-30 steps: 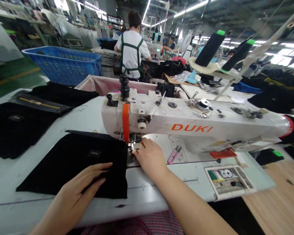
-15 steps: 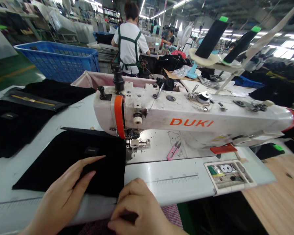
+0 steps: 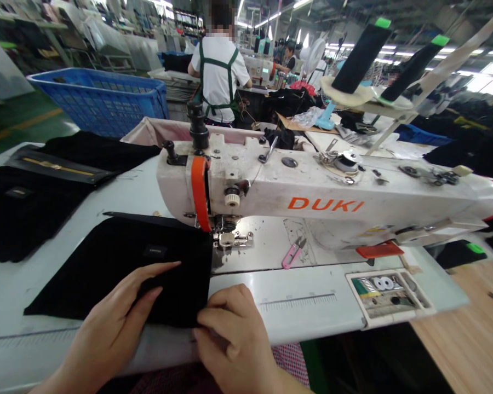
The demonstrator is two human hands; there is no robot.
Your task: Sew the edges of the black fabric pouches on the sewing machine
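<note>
A black fabric panel (image 3: 107, 273) with a small label (image 3: 155, 250) lies on the white sewing table, its right edge reaching under the presser foot (image 3: 229, 239) of a DUKI sewing machine (image 3: 263, 183). My left hand (image 3: 119, 317) rests on the panel below the label, thumb and forefinger stretched out and apart. At the panel's near right corner, my right hand (image 3: 234, 334) is closed, thumb and fingers pinching the edge. Pink thread snips (image 3: 294, 253) lie on the machine bed, right of the needle area.
More black fabric pieces (image 3: 36, 213), one with a gold zipper, lie at left. A blue basket (image 3: 98, 101) stands behind. At right are a bobbin tray (image 3: 390, 298) and a wooden board (image 3: 468, 317). Thread cones (image 3: 361, 57) stand above. A co-worker (image 3: 219, 76) works ahead, back turned.
My right hand has moved slightly up to the panel's near corner, its fingers closing there. My left hand and the panel hardly differ. The view has shifted slightly.
</note>
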